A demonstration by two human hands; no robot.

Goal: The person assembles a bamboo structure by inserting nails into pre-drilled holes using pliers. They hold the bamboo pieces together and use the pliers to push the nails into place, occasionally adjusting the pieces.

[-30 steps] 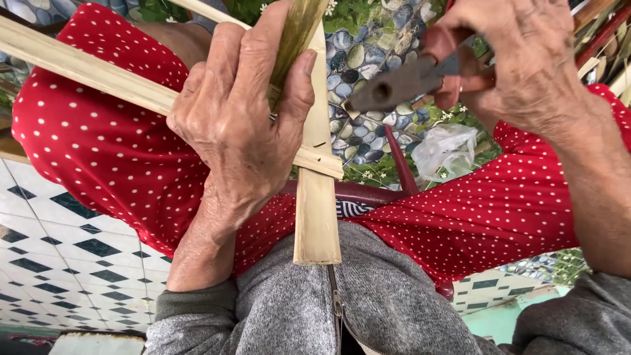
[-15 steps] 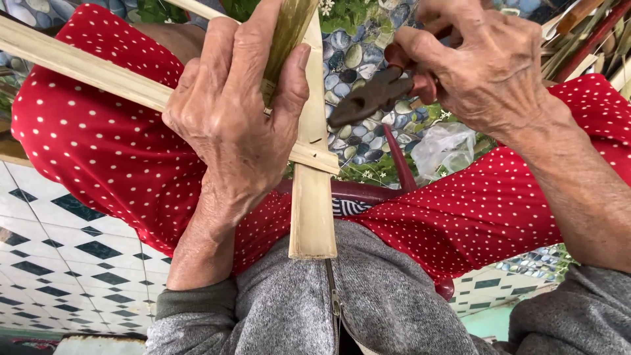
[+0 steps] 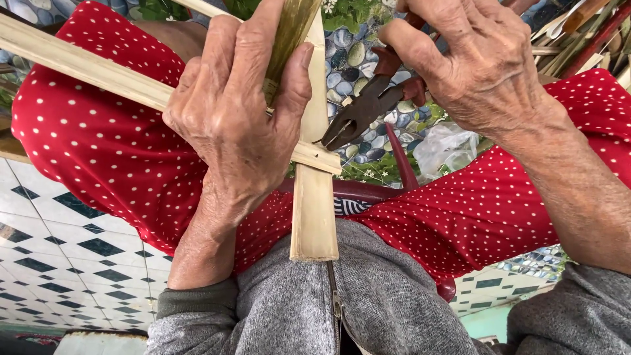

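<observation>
The crossed bamboo strips (image 3: 314, 164) are clamped at their joint by the closed left hand (image 3: 240, 125), so that the pliers (image 3: 368, 108), gripped in the right hand (image 3: 473, 66), are brought just beside the crossing.

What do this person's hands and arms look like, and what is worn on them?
Both hands, left hand and right hand, are bare: no gloves, and no rings or watch visible. They look wrinkled and veined. Grey knit sleeves sit pushed up the forearms, leaving the wrists uncovered.
</observation>
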